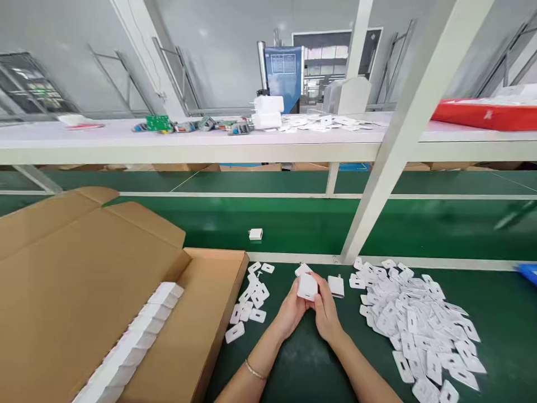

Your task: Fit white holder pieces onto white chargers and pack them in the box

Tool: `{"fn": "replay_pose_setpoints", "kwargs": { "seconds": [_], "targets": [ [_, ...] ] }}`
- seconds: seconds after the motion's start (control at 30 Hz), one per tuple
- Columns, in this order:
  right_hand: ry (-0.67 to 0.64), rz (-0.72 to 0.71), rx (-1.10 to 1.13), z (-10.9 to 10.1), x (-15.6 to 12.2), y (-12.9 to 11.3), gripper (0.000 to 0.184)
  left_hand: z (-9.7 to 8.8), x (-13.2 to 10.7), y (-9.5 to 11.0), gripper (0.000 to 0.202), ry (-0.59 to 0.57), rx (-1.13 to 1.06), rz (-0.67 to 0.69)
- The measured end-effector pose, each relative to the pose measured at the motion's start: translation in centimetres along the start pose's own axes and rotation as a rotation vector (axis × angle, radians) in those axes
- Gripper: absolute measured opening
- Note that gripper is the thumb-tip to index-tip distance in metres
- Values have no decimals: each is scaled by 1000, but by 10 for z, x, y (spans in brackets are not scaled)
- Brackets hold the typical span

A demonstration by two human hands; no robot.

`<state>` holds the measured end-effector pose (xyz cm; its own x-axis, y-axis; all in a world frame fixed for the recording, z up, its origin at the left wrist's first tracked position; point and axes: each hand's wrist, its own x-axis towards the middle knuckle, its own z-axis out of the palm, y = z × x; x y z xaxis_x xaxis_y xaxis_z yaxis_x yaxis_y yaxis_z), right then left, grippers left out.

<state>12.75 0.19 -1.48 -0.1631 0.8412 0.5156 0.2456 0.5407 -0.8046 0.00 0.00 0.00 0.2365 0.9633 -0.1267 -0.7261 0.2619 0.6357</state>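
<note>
Both hands pinch one white charger between them, left hand and right hand closed on its sides, steadying it. Another charger lies just right of the grip; a heap of tabs lies farther right, within easy reach.

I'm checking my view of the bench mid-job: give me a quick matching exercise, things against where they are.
Things:
1. white charger block
2. pile of flat white pieces
3. row of white blocks
4. lone white block

Places:
A. inside the cardboard box
B. on the green belt beyond
C. between both hands
D. right of the hands

Pairs: 1-C, 2-D, 3-A, 4-B
</note>
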Motion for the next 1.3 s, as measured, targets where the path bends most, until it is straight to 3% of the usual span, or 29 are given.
{"fn": "replay_pose_setpoints", "kwargs": {
  "seconds": [0.2, 0.3, 0.37, 0.47, 0.53, 0.57, 0.63, 0.73, 0.87, 1.0, 1.3],
  "targets": [
    [109, 14, -88, -13, 3, -13, 45, 21, -15, 20, 63, 6, 67, 152],
    [197, 35, -170, -30, 8, -26, 37, 25, -41, 47, 53, 104, 263, 250],
    [249, 40, -261, -48, 13, -33, 30, 20, -63, 76, 42, 205, 472, 323],
    [295, 89, -416, -77, 18, -31, 31, -3, -89, 134, 34, 384, 950, 433],
    [275, 142, -521, -93, 15, -23, 36, -28, -97, 177, 31, 551, 1358, 549],
    [251, 154, -573, -100, 11, -18, 40, -42, -98, 197, 31, 608, 1576, 538],
    [210, 154, -668, -109, -1, -8, 47, -71, -94, 232, 36, 769, 1991, 345],
    [198, 139, -795, -116, -23, 1, 52, -110, -82, 264, 36, 872, 2148, 177],
    [170, 112, -924, -117, -45, 4, 55, -149, -69, 277, 30, 870, 2275, 27],
    [85, 70, -972, -114, -57, 8, 51, -174, -67, 280, 28, 856, 2376, -57],
    [21, -5, -772, -100, -58, 2, 29, -183, -83, 292, 27, 817, 2461, -62]
  ]
}}
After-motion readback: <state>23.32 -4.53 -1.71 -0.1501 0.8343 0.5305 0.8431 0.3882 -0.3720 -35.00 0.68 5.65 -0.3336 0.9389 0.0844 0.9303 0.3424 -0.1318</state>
